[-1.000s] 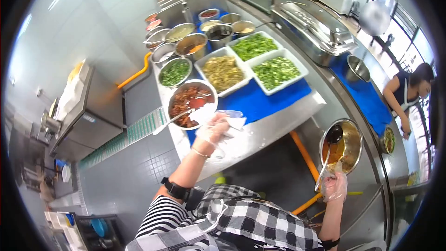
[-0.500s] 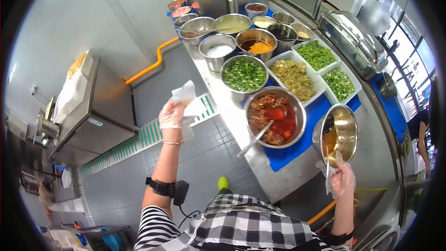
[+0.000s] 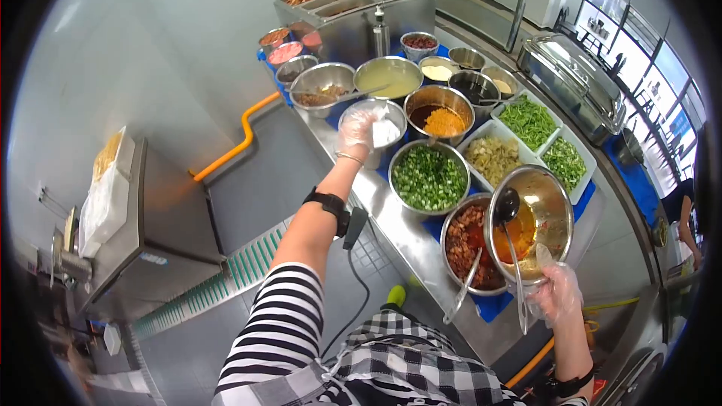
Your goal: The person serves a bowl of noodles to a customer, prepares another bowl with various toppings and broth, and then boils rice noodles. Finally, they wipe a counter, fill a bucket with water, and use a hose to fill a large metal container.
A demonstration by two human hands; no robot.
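Note:
My left hand (image 3: pixel 356 129), in a thin plastic glove, reaches out over a steel bowl of white powder (image 3: pixel 376 122) and holds a small white scoop or wad (image 3: pixel 385 133) in it. My right hand (image 3: pixel 554 295), also gloved, grips the rim of a steel bowl (image 3: pixel 553 199) holding orange-red broth, together with the handle of a black ladle (image 3: pixel 507 207) that rests in the bowl. That bowl hangs above the counter's near end, over a bowl of braised meat in red sauce (image 3: pixel 466 242).
A steel counter (image 3: pixel 391 203) carries several bowls: chopped green onions (image 3: pixel 428 176), orange sauce (image 3: pixel 441 117), pale liquid (image 3: pixel 388 77), plus white trays of greens (image 3: pixel 530 122) and pickles (image 3: pixel 493 158). A chafing dish (image 3: pixel 575 75) stands at the right. A steel cabinet (image 3: pixel 158 203) is on the left. Another person (image 3: pixel 686 218) stands far right.
My left hand swung from beside the floor area up to the white-powder bowl. My view turned left along the counter. The right hand kept the broth bowl and ladle.

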